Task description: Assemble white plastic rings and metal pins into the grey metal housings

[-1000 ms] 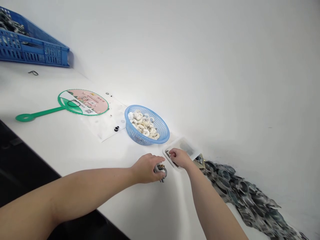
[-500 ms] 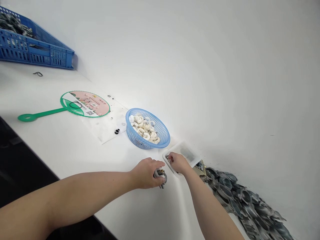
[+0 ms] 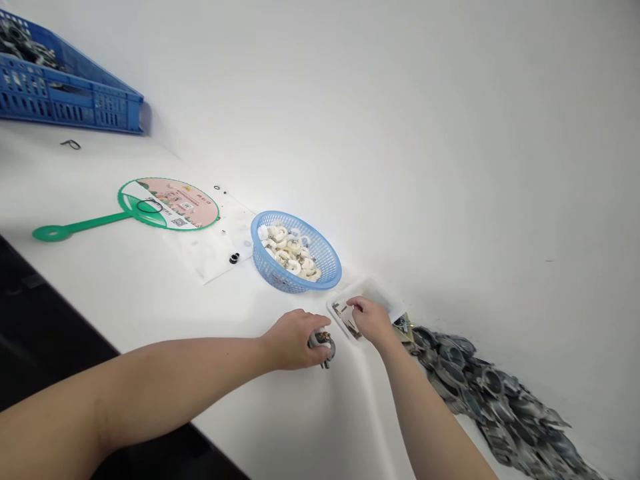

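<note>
My left hand [image 3: 293, 340] rests on the white table [image 3: 125, 287] with its fingers closed round a small grey metal clamp part [image 3: 323, 343]. My right hand [image 3: 371, 319] reaches into a small white tray [image 3: 385, 300] of little metal pieces, fingers curled in a pinch over the contents; what it pinches is too small to make out. A round blue basket [image 3: 297, 257] of white ring-shaped parts stands just beyond both hands.
A long heap of grey metal clamp parts [image 3: 490, 393] lies along the wall at the right. A green-handled round fan [image 3: 150, 210] lies on a clear plastic sheet [image 3: 215, 243] at the left. A blue crate [image 3: 60, 87] stands at the far left. The table's front edge drops to dark floor.
My right hand has shifted a little further into the white tray, away from its near corner. My left hand has kept its hold on the clamp part in the same place.
</note>
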`<state>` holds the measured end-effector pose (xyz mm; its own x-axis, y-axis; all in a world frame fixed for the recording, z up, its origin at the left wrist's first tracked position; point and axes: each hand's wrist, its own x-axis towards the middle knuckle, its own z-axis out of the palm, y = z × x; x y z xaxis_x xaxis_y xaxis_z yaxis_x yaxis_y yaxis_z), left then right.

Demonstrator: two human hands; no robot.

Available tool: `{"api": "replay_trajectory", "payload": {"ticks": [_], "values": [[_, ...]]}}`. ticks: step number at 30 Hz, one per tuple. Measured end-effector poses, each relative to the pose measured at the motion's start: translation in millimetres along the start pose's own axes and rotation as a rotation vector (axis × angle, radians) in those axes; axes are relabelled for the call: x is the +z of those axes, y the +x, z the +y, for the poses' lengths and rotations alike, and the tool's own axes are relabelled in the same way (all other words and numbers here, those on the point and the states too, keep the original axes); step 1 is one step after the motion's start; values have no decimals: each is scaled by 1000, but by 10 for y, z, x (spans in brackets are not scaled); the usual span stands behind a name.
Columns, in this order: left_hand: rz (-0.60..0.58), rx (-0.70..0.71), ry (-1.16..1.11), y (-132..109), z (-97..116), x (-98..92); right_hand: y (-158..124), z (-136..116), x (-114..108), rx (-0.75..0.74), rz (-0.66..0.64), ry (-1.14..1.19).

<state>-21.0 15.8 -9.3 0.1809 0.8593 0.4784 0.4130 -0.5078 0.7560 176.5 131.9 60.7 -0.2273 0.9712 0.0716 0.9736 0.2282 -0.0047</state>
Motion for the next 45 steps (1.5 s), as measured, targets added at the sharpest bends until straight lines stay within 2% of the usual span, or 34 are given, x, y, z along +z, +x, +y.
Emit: {"api": "replay_trajectory", "payload": {"ticks": [7,11,14,16,18,22,30,35,41,45], "values": [[3,8,7,-5,-12,-4,-58,-33,-42,37,102,68],[14,9,1,-7,-24,5,-155,-27,-114,112,241,128],[19,8,-11,-11,-32,13,-485,-111,-110,119,413,324],[24,9,-16,-14,-34,15,-780,-239,-29,98,536,525],[30,10,-15,-18,-32,14,-1050,-405,96,120,594,697],[41,11,-2,-23,-15,8,-1330,-699,321,241,585,924],[60,19,7,-26,21,10,-1309,-843,388,492,529,1146],[72,27,-1,-28,30,11,-1356,-878,350,519,546,1127],[93,66,-1,-38,21,37,-1400,-915,307,512,459,1100],[94,66,-1,-43,16,50,-1402,-967,290,529,468,1120]]}}
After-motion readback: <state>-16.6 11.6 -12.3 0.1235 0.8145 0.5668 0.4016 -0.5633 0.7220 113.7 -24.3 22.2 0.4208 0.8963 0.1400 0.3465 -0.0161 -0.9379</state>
